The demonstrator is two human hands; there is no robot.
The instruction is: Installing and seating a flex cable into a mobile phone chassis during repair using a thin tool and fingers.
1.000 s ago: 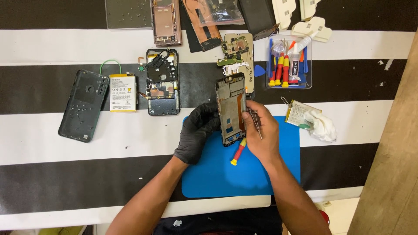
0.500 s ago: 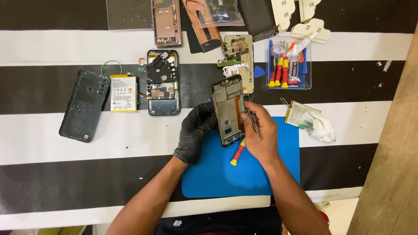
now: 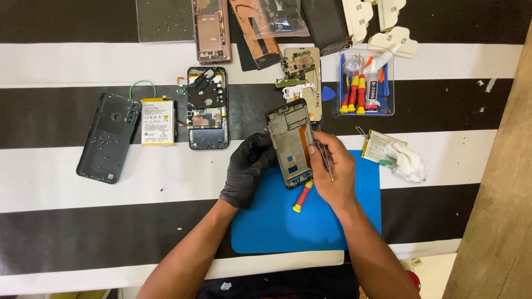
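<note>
Fingers, right hand [image 3: 332,171]: bare, pinched on thin metal tweezers [image 3: 323,160], tips set at the right edge of the phone frame.
Fingers, left hand [image 3: 249,166]: black-gloved, clamped on the left edge of the phone frame, propping it tilted.
Phone frame [image 3: 289,143]: open dark mid-frame with an orange flex strip inside; lower end over the blue work mat [image 3: 277,221], upper end over the desk's [image 3: 166,188] black stripe.
Step in hand: by the look of it, fine tweezer work on a part or flex along the frame's right side.
Next move calls for: a steady frame and a light, precise pinch; too much force could tear the flex.
Screwdriver [image 3: 302,196]: red and yellow, lying on the mat just under the frame.
Second opened phone [image 3: 208,108]: left of the frame, battery [image 3: 157,122] and dark back cover [image 3: 108,137] beyond.
Clear tool tray [image 3: 366,83]: upper right, holding screwdrivers and a glue tube.
White cloth [image 3: 407,161]: right of the mat.
</note>
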